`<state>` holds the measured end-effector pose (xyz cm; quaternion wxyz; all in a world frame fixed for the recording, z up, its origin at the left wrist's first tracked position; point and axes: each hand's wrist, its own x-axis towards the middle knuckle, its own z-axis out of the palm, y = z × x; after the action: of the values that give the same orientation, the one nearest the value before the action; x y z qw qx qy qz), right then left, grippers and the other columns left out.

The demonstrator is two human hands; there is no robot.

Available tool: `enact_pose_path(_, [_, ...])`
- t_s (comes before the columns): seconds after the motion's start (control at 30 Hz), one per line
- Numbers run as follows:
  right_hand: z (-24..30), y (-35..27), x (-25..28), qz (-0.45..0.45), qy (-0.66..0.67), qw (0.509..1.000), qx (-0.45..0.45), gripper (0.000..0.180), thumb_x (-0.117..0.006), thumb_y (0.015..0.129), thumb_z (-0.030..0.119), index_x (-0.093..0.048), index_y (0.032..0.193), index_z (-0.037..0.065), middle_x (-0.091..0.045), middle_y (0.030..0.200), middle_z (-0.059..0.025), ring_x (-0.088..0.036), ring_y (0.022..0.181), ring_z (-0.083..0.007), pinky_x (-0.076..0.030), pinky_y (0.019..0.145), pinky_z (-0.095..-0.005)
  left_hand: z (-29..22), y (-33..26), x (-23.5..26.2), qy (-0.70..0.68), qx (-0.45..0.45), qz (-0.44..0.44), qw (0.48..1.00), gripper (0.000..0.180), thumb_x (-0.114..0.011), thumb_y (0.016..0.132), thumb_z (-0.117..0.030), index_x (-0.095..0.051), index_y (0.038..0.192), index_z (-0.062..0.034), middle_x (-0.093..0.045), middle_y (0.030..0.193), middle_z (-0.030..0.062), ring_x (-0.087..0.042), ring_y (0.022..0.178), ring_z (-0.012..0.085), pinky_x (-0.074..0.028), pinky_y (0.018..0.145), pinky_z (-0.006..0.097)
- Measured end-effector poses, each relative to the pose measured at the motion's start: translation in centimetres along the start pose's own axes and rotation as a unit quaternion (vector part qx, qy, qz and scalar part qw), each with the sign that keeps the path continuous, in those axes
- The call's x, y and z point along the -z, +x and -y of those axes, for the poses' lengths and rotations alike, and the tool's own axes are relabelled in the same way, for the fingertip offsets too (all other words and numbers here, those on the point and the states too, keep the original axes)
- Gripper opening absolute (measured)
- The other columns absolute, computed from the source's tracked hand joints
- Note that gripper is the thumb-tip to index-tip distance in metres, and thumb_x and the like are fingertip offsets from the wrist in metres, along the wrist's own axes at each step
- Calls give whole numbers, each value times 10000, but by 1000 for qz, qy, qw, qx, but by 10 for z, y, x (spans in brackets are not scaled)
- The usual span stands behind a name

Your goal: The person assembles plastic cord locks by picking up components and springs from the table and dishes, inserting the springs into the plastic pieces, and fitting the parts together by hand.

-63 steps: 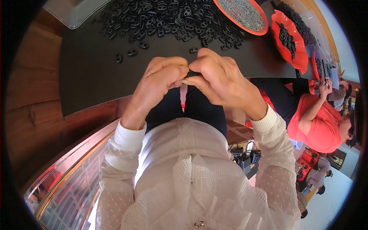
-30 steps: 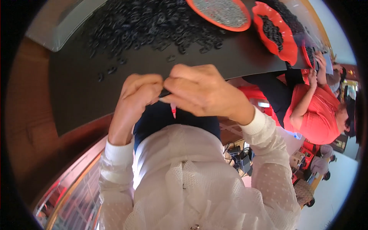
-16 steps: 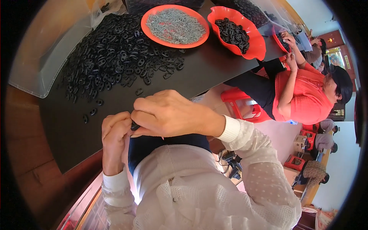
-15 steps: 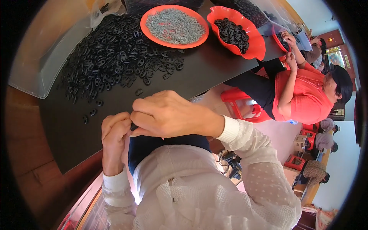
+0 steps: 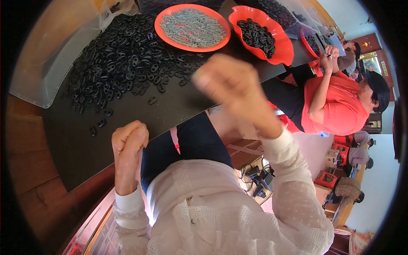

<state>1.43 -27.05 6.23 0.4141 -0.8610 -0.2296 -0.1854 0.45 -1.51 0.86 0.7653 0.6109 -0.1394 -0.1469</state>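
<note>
left hand (image 5: 128, 146) is curled in on itself at the near edge of the black tabletop (image 5: 80, 161), thumb laid along the bent fingers; whether it has anything inside, i cannot tell. half a second ago both hands met here with a small black piece between them. now the right hand (image 5: 231, 87) has come away, up and to the right, and it's blurred; its fingers look bent, but i cannot tell whether they hold anything. the piece itself doesn't show in either hand.

with the hands parted, a pink strap (image 5: 174, 139) shows over the dark trousers (image 5: 191, 142) in the gap between them. just beyond the left hand, a bit to its left, three loose black pieces (image 5: 101, 123) lie in a slanting row, and another single black piece (image 5: 152, 100) sits farther up, well short of the right hand. past those spreads the heap of black two-holed pieces (image 5: 123, 63), as it was before.

the orange-red plate (image 5: 199, 49) of silvery metal bits lies beyond the right hand, not touching it, with the wavy red bowl (image 5: 284, 49) of black parts beside it. farther off, a co-worker in a red shirt (image 5: 338, 102) has brought both hands together.
</note>
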Motion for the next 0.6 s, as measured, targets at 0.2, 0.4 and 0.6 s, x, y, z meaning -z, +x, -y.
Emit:
enact_pose_path(0.2, [-69,16,108,-113,-128,962,-216,278,-591,943,234,-650,953,-38,-503,682,63,-441,636,-35,-377,570,-207,1,-1,0,5,-7,-13,1000,296,-555,855,-95,-395,616,-25,-351,572,-11,-331,545,74,-242,512,261])
enact_pose_path(0.4, [-115,-3,148,-54,-283,928,-236,281,-558,950,210,-636,1009,-54,-521,699,32,-462,658,-57,-385,582,-228,1,0,1,6,-7,-3,1000,266,-556,845,-88,-419,628,-17,-367,573,-11,-344,543,73,-255,506,255])
enact_pose_path(0.6, [-51,-23,92,-65,-193,968,-145,236,-546,961,186,-629,1056,-13,-560,756,-3,-500,732,-75,-433,652,-234,3,-2,6,49,-26,13,998,235,-543,826,-71,-430,631,-7,-382,570,-4,-359,531,72,-259,495,250])
